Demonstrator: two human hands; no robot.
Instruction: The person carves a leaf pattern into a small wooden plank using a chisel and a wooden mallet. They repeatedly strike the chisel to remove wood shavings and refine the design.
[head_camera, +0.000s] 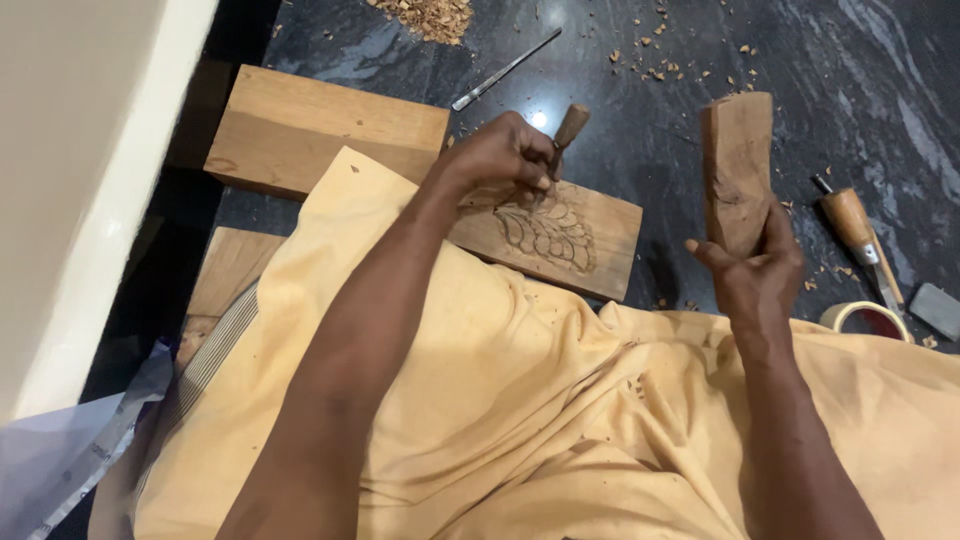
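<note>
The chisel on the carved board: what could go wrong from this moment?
1. The left hand grips the chisel low, close to the carved board; a mallet blow from the right hand might miss and hit the knuckles.
2. The board rests partly on the cloth-covered lap, seemingly unclamped, so it may shift and spoil the leaf pattern.

head | looks steeply down (close) | floor (800, 60) ahead
</note>
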